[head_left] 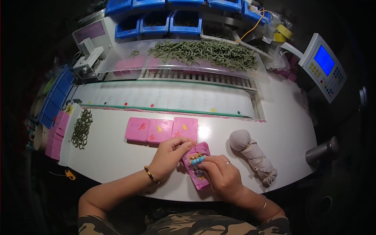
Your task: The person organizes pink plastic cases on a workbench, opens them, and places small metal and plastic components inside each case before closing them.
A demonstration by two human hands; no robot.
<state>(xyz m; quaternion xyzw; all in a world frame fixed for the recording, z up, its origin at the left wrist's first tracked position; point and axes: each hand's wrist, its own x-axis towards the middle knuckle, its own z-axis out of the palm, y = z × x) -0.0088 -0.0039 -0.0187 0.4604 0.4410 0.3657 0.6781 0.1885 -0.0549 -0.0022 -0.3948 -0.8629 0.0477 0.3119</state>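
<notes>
A pink rubber mould [202, 182] lies tilted near the front edge of the white table, its hollowed face up. In its middle sit small blue ribbed pieces [197, 160] with yellowish-brown patches around them. My left hand [166, 158] pinches the mould's upper left edge between thumb and fingers. Over the mould's right side, my right hand [223, 176] has its fingertips pressed together beside the blue pieces; what they grip, if anything, is hidden. Just beyond my left hand, three closed pink moulds [159, 130] stand in a row with coloured marks on top.
A grey-white cloth bundle [253, 154] lies right. Green rings [82, 129] lie left, near stacked pink blocks [55, 141]. A conveyor belt [168, 98] crosses behind; a clear shelf above bears green branched pieces [207, 53]. A control panel [324, 67] and blue bins [154, 23] stand farther back.
</notes>
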